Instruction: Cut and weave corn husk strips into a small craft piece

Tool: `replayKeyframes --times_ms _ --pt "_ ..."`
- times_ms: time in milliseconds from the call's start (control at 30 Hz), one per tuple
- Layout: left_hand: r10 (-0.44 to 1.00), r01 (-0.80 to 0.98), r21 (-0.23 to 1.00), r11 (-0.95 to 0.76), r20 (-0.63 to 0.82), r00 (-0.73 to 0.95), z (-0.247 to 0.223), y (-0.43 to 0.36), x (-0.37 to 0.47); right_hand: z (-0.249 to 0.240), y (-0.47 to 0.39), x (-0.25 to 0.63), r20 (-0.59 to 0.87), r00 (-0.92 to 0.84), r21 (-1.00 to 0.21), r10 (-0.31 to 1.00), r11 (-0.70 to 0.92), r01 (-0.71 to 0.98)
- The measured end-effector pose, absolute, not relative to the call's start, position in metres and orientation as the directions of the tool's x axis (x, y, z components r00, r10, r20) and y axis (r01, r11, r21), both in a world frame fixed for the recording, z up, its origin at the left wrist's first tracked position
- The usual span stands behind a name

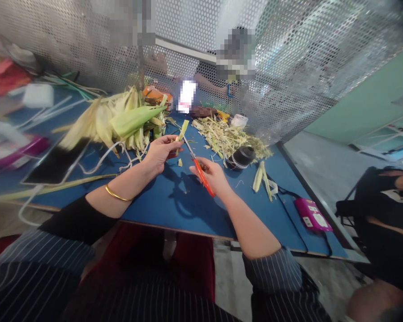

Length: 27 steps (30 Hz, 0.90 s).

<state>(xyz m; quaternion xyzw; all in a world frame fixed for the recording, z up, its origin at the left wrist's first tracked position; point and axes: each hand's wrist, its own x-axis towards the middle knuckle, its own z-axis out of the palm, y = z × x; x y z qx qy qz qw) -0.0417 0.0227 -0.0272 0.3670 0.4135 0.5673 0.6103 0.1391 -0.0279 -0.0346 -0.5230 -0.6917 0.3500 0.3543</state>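
Note:
Between the thumb and fingers of my left hand is a pale green strip of corn husk, its upper end sticking up past the fingertips. My right hand grips orange-handled scissors, whose blades point up and left toward the strip. Whether the blades touch the husk I cannot tell. A small cut piece of husk lies on the blue table just under my left fingers. Left of my hands is a pile of corn husks. Beyond my right hand spreads a heap of husk scraps.
A black thread spool stands right of my right hand, near loose husk strips. A purple box with a black strap sits at the right. A dark phone with a white cable lies left. Perforated metal borders the back. Another person sits at right.

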Motion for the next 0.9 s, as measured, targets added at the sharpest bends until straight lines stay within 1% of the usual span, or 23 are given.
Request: replayKeyframes --times_ms 300,567,900 --pt "0.995 -0.375 0.922 0.101 -0.095 0.034 -0.0301 0.0233 -0.0409 -0.0368 -0.0298 0.1388 0.082 -0.223 -0.897 0.971 0.169 0.408" --pt "0.995 -0.371 0.924 0.097 -0.091 0.033 -0.035 0.0272 -0.0409 -0.039 -0.0283 0.1383 0.093 -0.214 -0.889 0.972 0.178 0.421" --pt "0.994 -0.355 0.929 0.108 -0.106 0.024 -0.0303 0.0237 -0.0401 -0.037 -0.0282 0.1378 0.099 -0.21 -0.877 0.973 0.185 0.444"
